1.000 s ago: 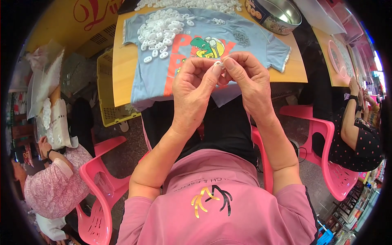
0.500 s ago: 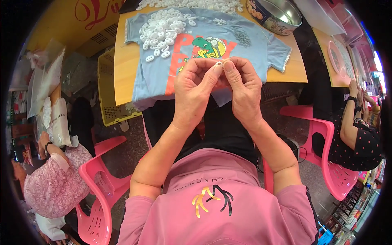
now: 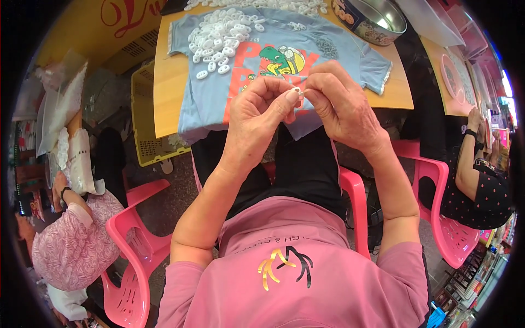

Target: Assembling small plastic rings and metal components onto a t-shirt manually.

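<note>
Wooden surface (image 3: 169, 82): carries all below.
Light-blue cotton T-shirt with dinosaur print (image 3: 219, 93): spread flat on surface.
Round metal tin (image 3: 377, 19): far right corner.
Heap of small white oval plastic pieces (image 3: 216, 35): on shirt's left part.
Left hand (image 3: 254, 117), right hand (image 3: 342, 106): fingertips meeting above shirt hem, each grip pinched shut on one small white piece (image 3: 297, 91).

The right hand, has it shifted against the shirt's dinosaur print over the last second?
Yes. The right hand drifted left, toward the dinosaur print.
</note>
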Demonstrator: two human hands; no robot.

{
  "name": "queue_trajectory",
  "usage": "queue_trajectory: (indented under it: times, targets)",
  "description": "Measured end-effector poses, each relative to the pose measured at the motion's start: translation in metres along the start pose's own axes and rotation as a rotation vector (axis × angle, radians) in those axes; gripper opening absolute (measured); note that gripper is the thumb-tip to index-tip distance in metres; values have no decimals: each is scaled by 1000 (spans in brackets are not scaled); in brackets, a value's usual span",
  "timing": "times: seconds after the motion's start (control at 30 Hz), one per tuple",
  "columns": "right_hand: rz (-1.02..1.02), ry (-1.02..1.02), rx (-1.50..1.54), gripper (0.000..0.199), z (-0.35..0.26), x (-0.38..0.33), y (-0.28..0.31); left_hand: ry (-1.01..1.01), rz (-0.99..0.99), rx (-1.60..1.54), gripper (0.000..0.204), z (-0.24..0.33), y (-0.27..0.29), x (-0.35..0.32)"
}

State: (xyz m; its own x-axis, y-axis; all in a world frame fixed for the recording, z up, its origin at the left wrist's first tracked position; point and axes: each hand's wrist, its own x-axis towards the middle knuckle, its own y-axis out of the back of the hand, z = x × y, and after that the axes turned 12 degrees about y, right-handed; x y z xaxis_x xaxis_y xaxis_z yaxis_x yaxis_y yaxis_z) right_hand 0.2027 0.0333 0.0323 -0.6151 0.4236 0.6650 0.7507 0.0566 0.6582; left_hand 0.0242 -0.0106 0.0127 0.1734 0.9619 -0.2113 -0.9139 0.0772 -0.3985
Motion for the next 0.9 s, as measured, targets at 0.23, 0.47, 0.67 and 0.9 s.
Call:
queue_trajectory:
  times: [0.23,0.47,0.67,0.9]
  targets:
    - [-10,22,32,7,1,-1,-1,-46,-7,98,15,1,0,1]
    - [127,-74,138,5,5,-5,-17,-62,35,79,14,1,-8,4]
    - [112,-159,115,6,8,-13,-24,25,20,64,15,-8,8,16]
    - [-4,-25,13,11,13,-1,0,67,-9,79,19,11,19,10]
